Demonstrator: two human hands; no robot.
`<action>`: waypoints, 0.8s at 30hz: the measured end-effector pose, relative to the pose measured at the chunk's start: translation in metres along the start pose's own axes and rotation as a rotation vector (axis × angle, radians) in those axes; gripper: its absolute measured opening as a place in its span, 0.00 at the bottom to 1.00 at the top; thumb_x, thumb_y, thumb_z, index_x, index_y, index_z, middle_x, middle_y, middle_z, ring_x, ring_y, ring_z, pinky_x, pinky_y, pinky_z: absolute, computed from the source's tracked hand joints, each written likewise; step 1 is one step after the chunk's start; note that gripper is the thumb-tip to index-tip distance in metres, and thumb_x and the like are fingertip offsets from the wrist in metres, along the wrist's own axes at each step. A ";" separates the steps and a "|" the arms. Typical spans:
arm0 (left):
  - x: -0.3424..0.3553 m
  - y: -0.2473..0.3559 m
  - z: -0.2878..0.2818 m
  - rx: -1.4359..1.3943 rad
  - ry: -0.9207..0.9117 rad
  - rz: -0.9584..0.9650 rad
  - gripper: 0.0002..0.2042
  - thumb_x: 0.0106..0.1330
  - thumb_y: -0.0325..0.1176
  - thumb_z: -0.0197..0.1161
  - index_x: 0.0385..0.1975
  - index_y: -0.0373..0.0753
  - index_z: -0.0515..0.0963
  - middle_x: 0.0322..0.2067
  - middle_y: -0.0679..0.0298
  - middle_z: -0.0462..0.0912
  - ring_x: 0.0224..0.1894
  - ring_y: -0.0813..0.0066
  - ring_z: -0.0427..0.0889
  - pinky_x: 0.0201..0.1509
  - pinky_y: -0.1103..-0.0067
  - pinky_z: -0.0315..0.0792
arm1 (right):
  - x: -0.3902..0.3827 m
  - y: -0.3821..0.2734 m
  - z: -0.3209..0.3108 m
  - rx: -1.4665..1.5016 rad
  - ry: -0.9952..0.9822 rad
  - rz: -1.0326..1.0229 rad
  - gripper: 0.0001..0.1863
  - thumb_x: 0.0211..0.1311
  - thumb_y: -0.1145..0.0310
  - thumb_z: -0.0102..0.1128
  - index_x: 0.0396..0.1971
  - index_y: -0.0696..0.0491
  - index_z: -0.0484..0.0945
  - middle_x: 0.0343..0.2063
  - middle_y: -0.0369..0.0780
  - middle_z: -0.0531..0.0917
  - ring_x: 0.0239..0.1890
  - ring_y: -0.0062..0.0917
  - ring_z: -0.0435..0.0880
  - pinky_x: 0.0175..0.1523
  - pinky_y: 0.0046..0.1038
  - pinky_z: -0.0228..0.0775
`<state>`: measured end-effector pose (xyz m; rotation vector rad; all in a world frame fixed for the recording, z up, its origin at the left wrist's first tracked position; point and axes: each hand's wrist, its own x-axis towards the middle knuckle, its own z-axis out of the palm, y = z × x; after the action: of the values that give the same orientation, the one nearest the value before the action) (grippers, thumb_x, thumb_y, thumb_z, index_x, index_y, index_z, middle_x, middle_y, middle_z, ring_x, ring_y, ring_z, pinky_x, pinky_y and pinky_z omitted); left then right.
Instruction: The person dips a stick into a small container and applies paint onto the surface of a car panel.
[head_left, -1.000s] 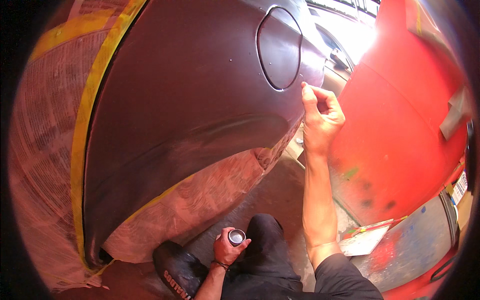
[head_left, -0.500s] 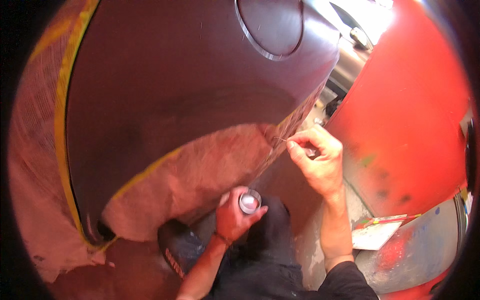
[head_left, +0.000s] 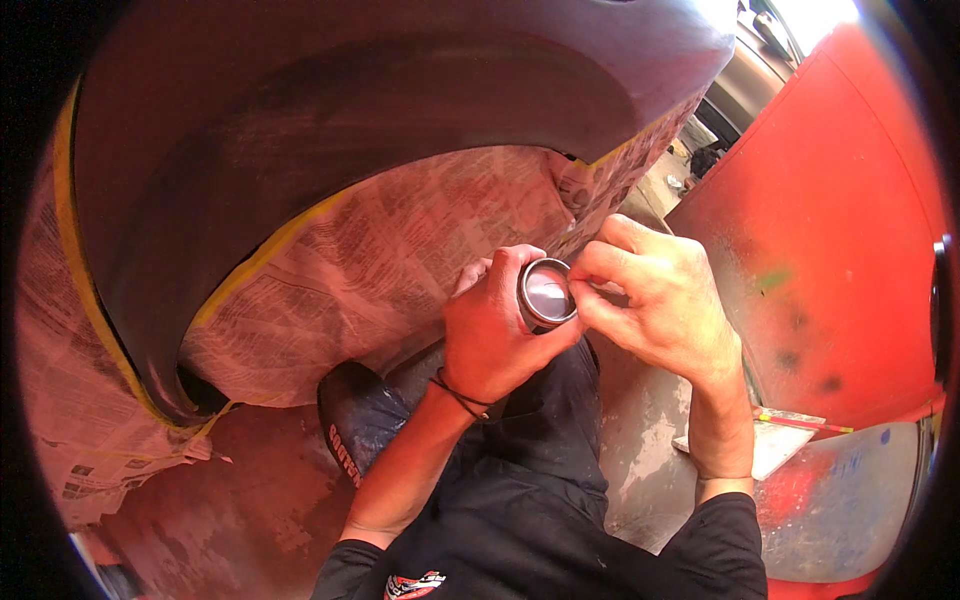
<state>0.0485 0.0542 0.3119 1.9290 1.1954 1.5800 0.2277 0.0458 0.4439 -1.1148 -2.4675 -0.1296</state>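
My left hand [head_left: 485,335] is wrapped round a small round cup [head_left: 524,298] and holds it in front of my knees. Inside the cup lies a greyish-pink, shiny liquid [head_left: 548,294]. At the cup's right rim, my right hand [head_left: 660,295] is closed in a pinch, fingertips right by the opening. The thin strand seen in it a moment ago is hidden by the fingers or too fine to make out. Beyond both hands curves a dark car body panel [head_left: 330,120], its wheel arch edged with yellow tape [head_left: 262,252] and covered below by newspaper [head_left: 390,235].
A large red panel [head_left: 840,250] with dark smudges leans at the right. Below it, a white board [head_left: 785,446] lies near a scuffed grey curved panel [head_left: 840,500]. More newspaper [head_left: 50,380] covers the left side. Stained floor [head_left: 240,500] spreads around my legs.
My right hand has come from near the arch's right end to the cup's rim. My left hand has raised the cup toward it. The view has tilted lower.
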 end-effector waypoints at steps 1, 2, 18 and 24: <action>0.001 -0.001 -0.001 0.010 0.001 0.013 0.34 0.51 0.41 0.88 0.57 0.41 0.80 0.47 0.54 0.90 0.49 0.50 0.91 0.54 0.60 0.83 | 0.002 0.000 0.000 -0.001 -0.004 -0.014 0.05 0.60 0.67 0.73 0.33 0.49 0.84 0.32 0.40 0.81 0.33 0.41 0.88 0.37 0.42 0.80; 0.001 -0.002 -0.001 0.011 0.006 0.012 0.34 0.51 0.41 0.88 0.57 0.41 0.80 0.47 0.54 0.90 0.49 0.50 0.91 0.54 0.60 0.83 | 0.003 0.000 0.000 -0.001 -0.004 -0.019 0.05 0.60 0.67 0.73 0.33 0.49 0.84 0.32 0.40 0.81 0.33 0.41 0.88 0.37 0.42 0.80; -0.044 -0.038 -0.002 -0.022 0.053 -0.001 0.36 0.54 0.57 0.88 0.54 0.40 0.80 0.46 0.53 0.91 0.48 0.47 0.90 0.56 0.58 0.83 | 0.007 -0.023 -0.011 0.111 0.110 0.078 0.05 0.60 0.69 0.76 0.33 0.51 0.88 0.30 0.39 0.83 0.30 0.34 0.89 0.36 0.35 0.82; -0.111 -0.080 0.012 -0.037 -0.057 -0.158 0.37 0.55 0.60 0.87 0.53 0.41 0.79 0.43 0.55 0.91 0.47 0.47 0.90 0.55 0.57 0.82 | 0.006 -0.015 -0.010 0.222 0.055 0.171 0.05 0.65 0.70 0.75 0.36 0.54 0.89 0.33 0.41 0.88 0.35 0.31 0.90 0.41 0.34 0.83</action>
<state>0.0286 0.0145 0.1827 1.7972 1.2532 1.4464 0.2168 0.0372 0.4565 -1.2002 -2.2616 0.1589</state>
